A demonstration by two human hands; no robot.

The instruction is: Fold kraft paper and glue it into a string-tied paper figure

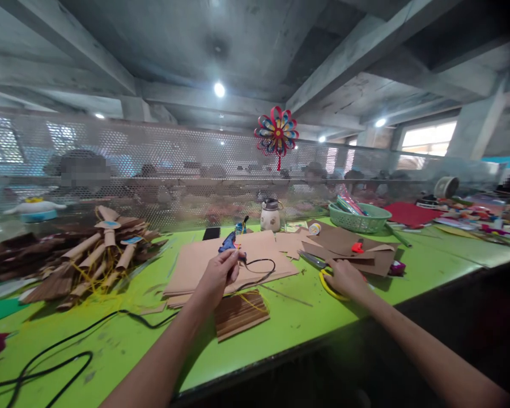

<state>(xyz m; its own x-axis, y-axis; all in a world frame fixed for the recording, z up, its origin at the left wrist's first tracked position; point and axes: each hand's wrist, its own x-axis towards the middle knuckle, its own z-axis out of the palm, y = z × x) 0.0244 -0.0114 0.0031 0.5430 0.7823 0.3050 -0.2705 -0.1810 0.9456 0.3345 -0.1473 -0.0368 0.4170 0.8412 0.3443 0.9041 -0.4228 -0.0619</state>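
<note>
Beyond scissors (317,261), basket (361,224) of plastic packets (350,202)

A: Legible text?
B: None readable. Blue tag (131,240) among the brown paper rolls (87,256): too small to resolve.
A: Small round roll (315,229) on the surface (293,323)?
B: Possibly a label on its face, but the view is too poor to read it.

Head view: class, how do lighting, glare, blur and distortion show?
In the head view, a round white ceiling lamp and a rectangular window glare against the dim concrete ceiling; in that view, the glossy lime-green tabletop carries pale sheen, the yellow-handled metal scissors look clear, the perforated grey metal screen hazes what lies behind, and wide-angle stretching seems to lengthen the right forearm.
</note>
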